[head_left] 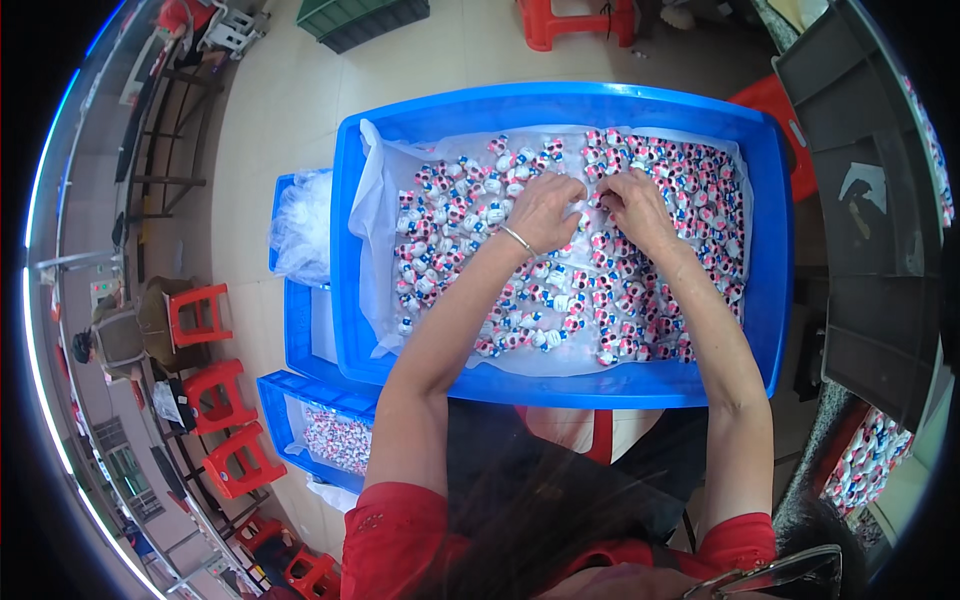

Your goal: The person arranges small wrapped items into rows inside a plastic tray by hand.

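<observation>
The left hand [546, 212] and right hand [638, 212] work close together, just apart, over the far middle of a blue tub [560, 93]. Both have curled fingers; whether either grips a figure cannot be told. The small figures [722, 185] lie in the tub on a white sheet [374, 240], packed tightly at right, looser at left. A smaller tub [274, 420] of similar pieces sits near left, beside red stools [240, 462].
</observation>
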`<state>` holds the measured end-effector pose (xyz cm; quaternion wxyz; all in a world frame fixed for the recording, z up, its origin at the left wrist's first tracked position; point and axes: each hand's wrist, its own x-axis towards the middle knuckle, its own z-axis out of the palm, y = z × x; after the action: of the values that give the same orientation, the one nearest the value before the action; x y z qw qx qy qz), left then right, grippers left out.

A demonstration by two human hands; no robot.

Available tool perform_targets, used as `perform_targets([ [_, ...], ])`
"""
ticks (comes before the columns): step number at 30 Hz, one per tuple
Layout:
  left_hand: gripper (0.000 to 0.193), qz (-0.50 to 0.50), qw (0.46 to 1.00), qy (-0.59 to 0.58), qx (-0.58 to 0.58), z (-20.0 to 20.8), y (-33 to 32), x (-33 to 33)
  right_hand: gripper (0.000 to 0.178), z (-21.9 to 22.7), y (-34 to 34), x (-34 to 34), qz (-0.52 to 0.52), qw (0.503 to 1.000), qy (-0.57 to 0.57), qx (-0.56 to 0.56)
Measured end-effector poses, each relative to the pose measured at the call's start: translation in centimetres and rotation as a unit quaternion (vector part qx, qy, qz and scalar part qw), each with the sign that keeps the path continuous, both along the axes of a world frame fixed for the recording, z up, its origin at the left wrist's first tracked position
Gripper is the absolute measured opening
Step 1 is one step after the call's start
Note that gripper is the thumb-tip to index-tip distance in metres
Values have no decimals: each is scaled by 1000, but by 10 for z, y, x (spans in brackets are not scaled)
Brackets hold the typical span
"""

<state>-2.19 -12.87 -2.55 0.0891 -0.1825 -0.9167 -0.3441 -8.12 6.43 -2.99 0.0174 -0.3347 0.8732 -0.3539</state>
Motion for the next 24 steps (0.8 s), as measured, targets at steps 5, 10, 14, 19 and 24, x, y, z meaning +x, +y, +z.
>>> perform_targets([
  [5, 27, -1, 992, -32, -120, 8, 12, 4, 17, 0, 2, 0, 10, 1000, 22, 17],
  [10, 26, -42, 977, -11, -208, 1, 14, 2, 17, 1, 0, 1, 13, 998, 60, 20],
  [14, 28, -53, 978, -26, -200, 7, 20, 6, 15, -3, 3, -3, 27, 998, 52, 34],
  [19, 28, -10, 989, -35, -143, 0, 20, 12, 15, 5, 7, 5, 3, 997, 72, -9],
  [24, 28, -40, 991, -110, -69, 1, 14, 3, 12, 6, 24, 19, 30, 997, 60, 48],
])
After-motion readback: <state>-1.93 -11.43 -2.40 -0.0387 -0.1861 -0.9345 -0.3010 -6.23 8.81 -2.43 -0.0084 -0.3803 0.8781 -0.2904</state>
